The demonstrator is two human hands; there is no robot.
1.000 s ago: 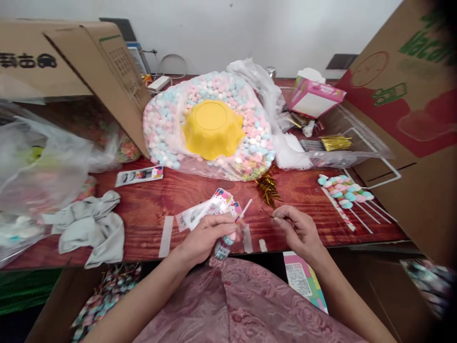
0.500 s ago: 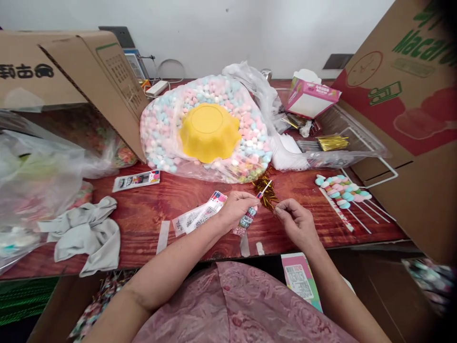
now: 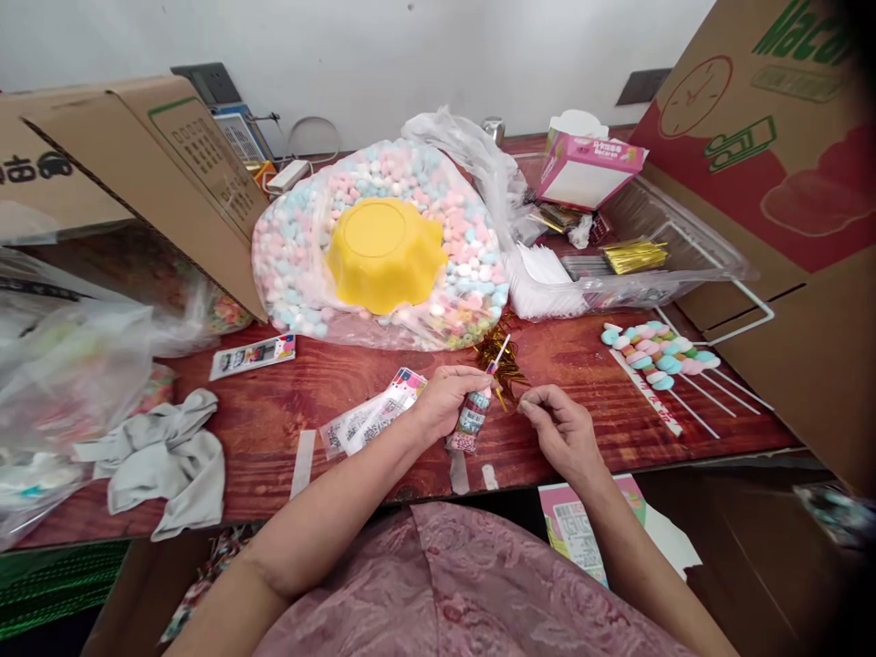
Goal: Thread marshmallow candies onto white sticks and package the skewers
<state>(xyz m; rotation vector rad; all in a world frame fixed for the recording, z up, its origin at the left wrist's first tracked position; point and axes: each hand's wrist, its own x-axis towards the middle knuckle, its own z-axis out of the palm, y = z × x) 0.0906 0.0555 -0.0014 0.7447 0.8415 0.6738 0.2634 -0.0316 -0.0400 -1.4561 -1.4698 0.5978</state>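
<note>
My left hand (image 3: 448, 399) is closed on the gathered neck of a small clear printed bag of marshmallows (image 3: 471, 420). From its top a white stick (image 3: 503, 351) pokes up to the right. A short gold strip (image 3: 500, 398) shows by the neck, under my left fingertips. My right hand (image 3: 557, 427) is just to the right, thumb and forefinger pinched together; what is between them is too small to make out. Behind both hands lies a loose pile of gold twist ties (image 3: 503, 358). Flat printed bags (image 3: 376, 415) lie left of my left hand.
A big bag of pastel marshmallows (image 3: 294, 246) with an upturned yellow bowl (image 3: 387, 255) is at the back. Marshmallow skewers (image 3: 661, 356) lie right, before a clear plastic tray (image 3: 616, 297). Cardboard boxes (image 3: 184, 173) flank the table; a grey cloth (image 3: 168, 456) lies left.
The view has shifted slightly. My left hand still grips the bag neck, and the bag hangs more upright. A gold strip now shows at the neck. My right hand stays pinched close by.
</note>
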